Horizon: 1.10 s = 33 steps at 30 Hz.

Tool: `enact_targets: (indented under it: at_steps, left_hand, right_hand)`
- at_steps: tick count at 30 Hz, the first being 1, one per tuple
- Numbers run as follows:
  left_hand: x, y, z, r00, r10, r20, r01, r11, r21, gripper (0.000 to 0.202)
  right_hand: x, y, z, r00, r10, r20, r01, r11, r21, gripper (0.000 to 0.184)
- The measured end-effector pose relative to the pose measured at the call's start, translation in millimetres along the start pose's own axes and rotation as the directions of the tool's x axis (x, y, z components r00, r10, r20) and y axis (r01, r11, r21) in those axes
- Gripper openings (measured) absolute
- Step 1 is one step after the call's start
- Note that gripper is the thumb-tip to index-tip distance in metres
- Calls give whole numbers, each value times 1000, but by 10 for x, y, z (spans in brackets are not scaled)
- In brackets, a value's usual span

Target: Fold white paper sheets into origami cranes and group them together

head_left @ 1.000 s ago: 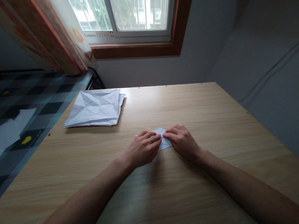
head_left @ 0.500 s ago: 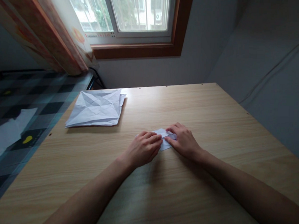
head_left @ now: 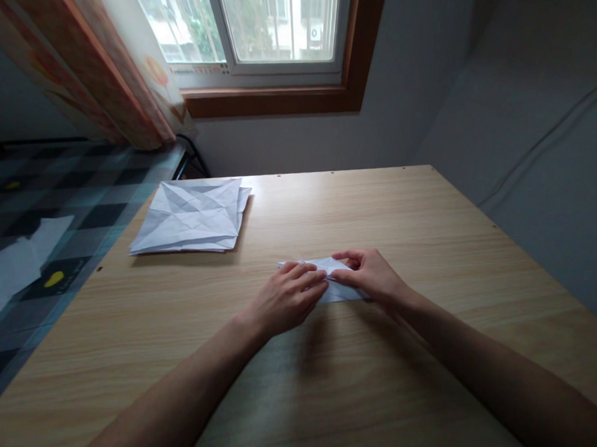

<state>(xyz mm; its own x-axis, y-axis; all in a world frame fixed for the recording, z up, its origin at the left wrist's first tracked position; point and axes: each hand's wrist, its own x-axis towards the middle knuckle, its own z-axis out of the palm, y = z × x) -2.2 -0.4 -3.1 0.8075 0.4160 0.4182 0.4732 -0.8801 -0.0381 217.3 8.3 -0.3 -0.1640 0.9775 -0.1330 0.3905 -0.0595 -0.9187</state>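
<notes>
A small folded sheet of white paper (head_left: 343, 291) lies on the wooden table under both hands. My left hand (head_left: 291, 295) presses down on its left part, fingers bent and held close together, covering much of that side. With thumb and forefinger, my right hand (head_left: 370, 275) pinches a flap near the middle of the paper. Creases run across the part that shows, and a pointed corner sticks out past the left fingers.
A stack of creased white paper (head_left: 193, 215) rests at the table's far left. The light wooden table (head_left: 418, 236) reaches towards a window (head_left: 279, 22). Left of it, loose white papers (head_left: 10, 268) lie on a checked cloth (head_left: 93, 226) below a curtain (head_left: 107, 60).
My right thumb and fingers have shifted and draw closer together at the flap. More of the paper's lower right part now shows. My left hand has barely moved.
</notes>
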Motion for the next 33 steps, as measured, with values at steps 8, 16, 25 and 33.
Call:
enact_targets:
  at_steps: [8, 16, 25, 33]
  left_hand:
    - [-14, 17, 0, 997, 8, -74, -7, 1000, 19, 19]
    - [-8, 31, -21, 990, 5, -143, 14, 992, 129, 15]
    - [-49, 61, -69, 952, -50, -303, 96, 986, 138, 5]
    - [-24, -11, -24, 995, -62, -79, 62, 998, 3, 32]
  right_hand:
    - [-26, -28, 43, 994, -92, -60, 99, 987, 126, 25]
    - [-65, -28, 58, 902, -366, -229, 359, 931, -70, 4]
    - [-95, 94, 55, 567, -800, 197, 740, 389, -548, 21]
    - [-103, 134, 27, 516, -788, 338, 749, 223, -623, 22]
